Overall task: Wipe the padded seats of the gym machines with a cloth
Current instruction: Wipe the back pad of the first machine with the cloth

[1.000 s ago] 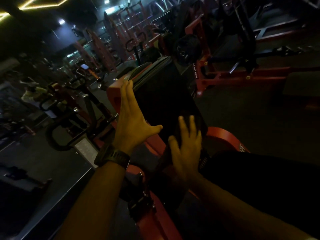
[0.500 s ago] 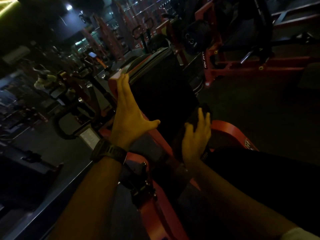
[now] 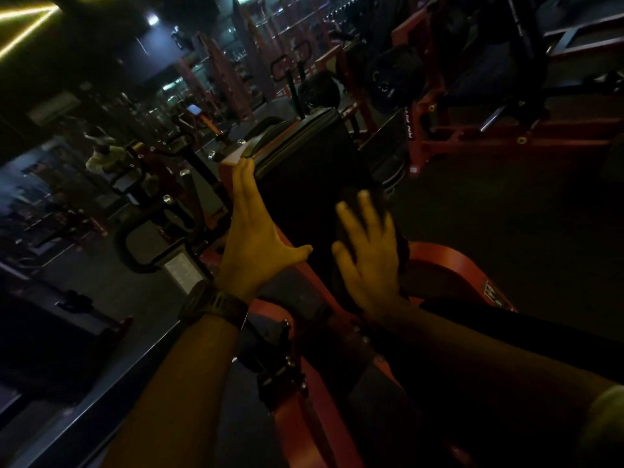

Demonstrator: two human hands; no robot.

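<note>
- On the back pad (image 3: 304,190), a cloth (image 3: 398,244) is pressed under the spread right hand (image 3: 368,261), the flat left hand (image 3: 251,238) braced alongside.
- Unpinched, it could be dropped.

Black pad (image 3: 304,197) w/ grey stripes along its top edge. Red-orange frame (image 3: 449,261) below. Cloth (image 3: 383,206) dark, approx. black like the pad. Watch (image 3: 216,304) black. Floor (image 3: 506,214) dark grey. Yellow light strip (image 3: 27,18) top left. Pale-blue screen (image 3: 194,109) in bkgd. Sleeve (image 3: 607,413) pale yellow-green.
</note>
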